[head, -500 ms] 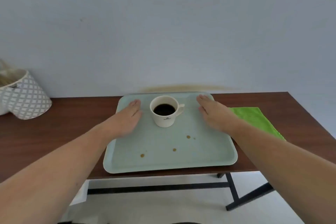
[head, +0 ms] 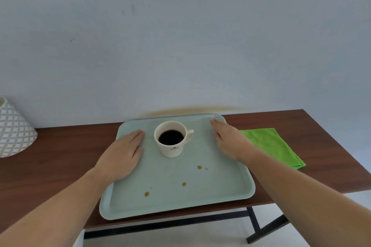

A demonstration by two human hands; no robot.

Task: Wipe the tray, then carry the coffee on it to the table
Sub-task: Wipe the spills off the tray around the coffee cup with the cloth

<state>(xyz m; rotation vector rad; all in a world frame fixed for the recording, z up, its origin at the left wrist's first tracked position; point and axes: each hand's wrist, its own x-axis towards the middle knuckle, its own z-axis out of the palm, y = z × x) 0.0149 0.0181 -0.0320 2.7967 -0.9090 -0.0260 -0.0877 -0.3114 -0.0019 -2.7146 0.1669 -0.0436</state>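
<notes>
A pale green tray (head: pixel 210 194) lies on a dark wooden table (head: pixel 60 158). A white cup of black coffee (head: pixel 172 138) stands upright on the tray's far half, handle to the right. Several small brown coffee drops (head: pixel 147 194) mark the tray's near half. My left hand (head: pixel 124 152) lies flat, palm down, on the tray left of the cup, not touching it. My right hand (head: pixel 230 138) is flat with fingers extended over the tray's right side, apart from the cup. A folded green cloth (head: pixel 275 146) lies on the table right of the tray.
A white basket with a grey diamond pattern (head: pixel 14 132) stands at the table's far left. A pale wall rises right behind the table, with a brown stain above the tray. The tray's near edge overhangs the table's front edge; black table legs show below.
Both hands have drawn slightly back toward me and down over the tray. The cup, tray and cloth have not moved.
</notes>
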